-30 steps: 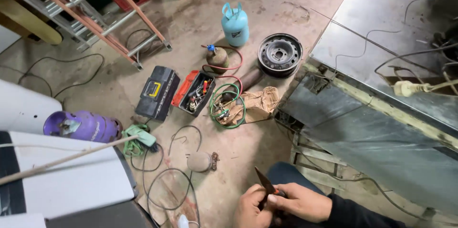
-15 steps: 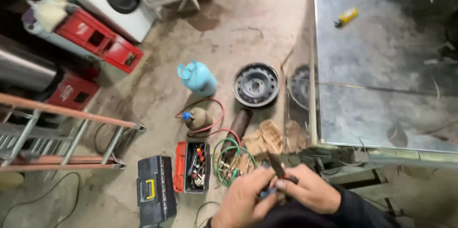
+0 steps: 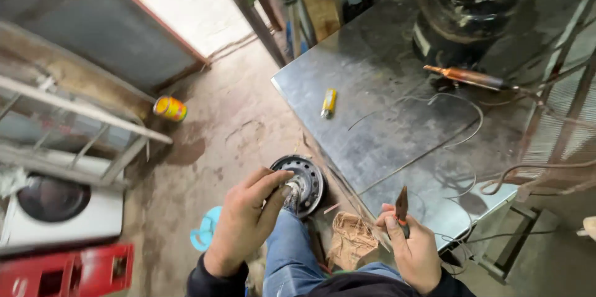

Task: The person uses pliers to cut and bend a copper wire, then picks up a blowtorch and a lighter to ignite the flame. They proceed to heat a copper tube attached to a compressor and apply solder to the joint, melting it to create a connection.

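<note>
- The pliers (image 3: 401, 205) sit in the right hand (image 3: 413, 250), near the bottom right, with the dark tips pointing up beside the near edge of the metal table (image 3: 385, 73).
- The right hand is closed around the pliers' handles; whether the tips pinch anything cannot be told.
- The left hand (image 3: 247, 219) is apart from the right, curled with thumb and fingers pinched on something small that is too hidden to name.
- Below the left hand a black wheel rim (image 3: 308, 180) lies on the concrete floor (image 3: 230, 129), with brown paper (image 3: 352, 242) near the knee.
- On the table a thin wire (image 3: 428, 151) runs toward the near edge, a yellow lighter (image 3: 328, 102) lies to the far left, and a black compressor (image 3: 462, 8) stands at the far side.
- A firm, steady grip with the tips kept in plain sight would likely serve best.
</note>
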